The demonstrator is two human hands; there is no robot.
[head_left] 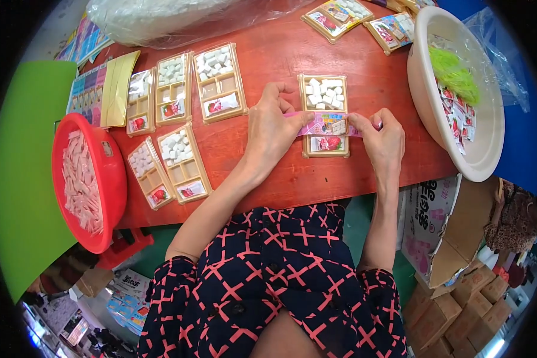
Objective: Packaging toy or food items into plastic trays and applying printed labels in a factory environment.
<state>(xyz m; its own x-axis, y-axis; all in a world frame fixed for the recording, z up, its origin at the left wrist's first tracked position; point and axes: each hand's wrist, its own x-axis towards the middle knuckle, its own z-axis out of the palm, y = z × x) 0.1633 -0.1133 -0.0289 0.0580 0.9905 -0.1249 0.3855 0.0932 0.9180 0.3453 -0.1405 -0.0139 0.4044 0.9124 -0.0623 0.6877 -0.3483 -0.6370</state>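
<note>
I am holding a pink printed strip [323,124] across the middle of a tan compartment tray [324,115] that is lying on the red table [268,59] straight in front of me. My left hand [270,132] is pinching the strip's left end between thumb and fingertips, just off the tray's left edge; my right hand [383,138] is pinching the right end just off the right edge, fingers pressed together on it. The strip's long axis is running left to right, crosswise to the tray, whose long axis is running away from me. White cubes [324,93] are filling the tray's far compartment, and a small packet with a strawberry picture [327,143] is sitting in the near one; the strip is lying over the middle section between them. Both hands are about equally near the tray, one on each side, so neither is reaching. Off to my left, five more filled trays [179,119] are lying uncovered in two rows, well apart from my grip. A red basin of pale pink sticks [83,179] is sitting at the table's left edge, and a cream basin [459,89] holding small packets and a green bundle is sitting to my right. Finished trays [358,18] are lying at the far edge.
</note>
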